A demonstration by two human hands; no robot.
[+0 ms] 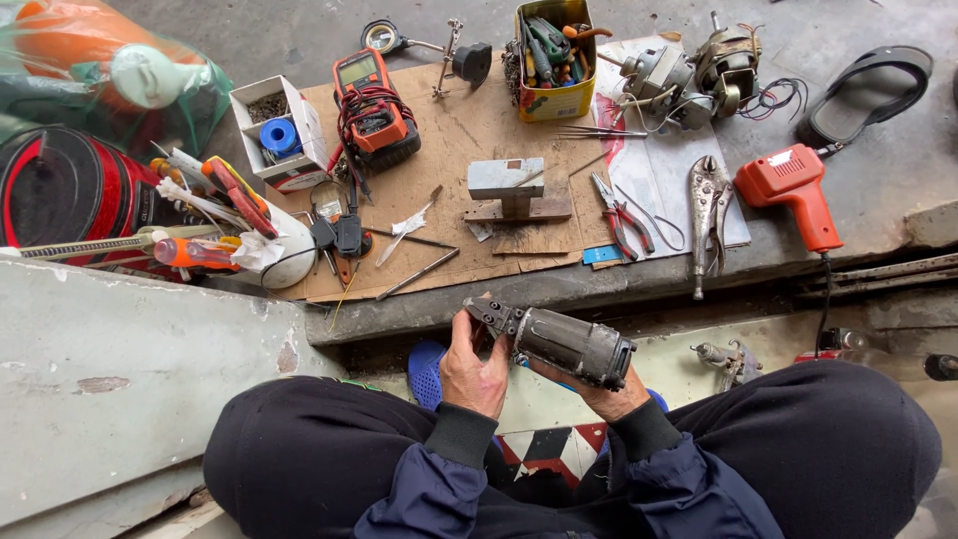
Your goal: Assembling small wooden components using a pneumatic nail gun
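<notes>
In the head view, we hold one dark motor armature (pixel 564 342) over our lap, in front of the surface (pixel 479 125). Our left hand (pixel 473 367) pinches its narrow end, and our right hand (pixel 611 394) cups the wide end from below. We should turn it slowly and keep both grips firm. We count one multimeter (pixel 371 105), one orange soldering gun (pixel 798 193) and one yellow tool tin (pixel 555 58).

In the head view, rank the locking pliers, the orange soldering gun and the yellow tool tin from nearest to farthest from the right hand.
From the right hand, which cradles the motor part:
1. Locking pliers, lying up and right on the grey sheet.
2. Orange soldering gun, farther right on the concrete ledge.
3. Yellow tool tin, at the far top edge.
</notes>
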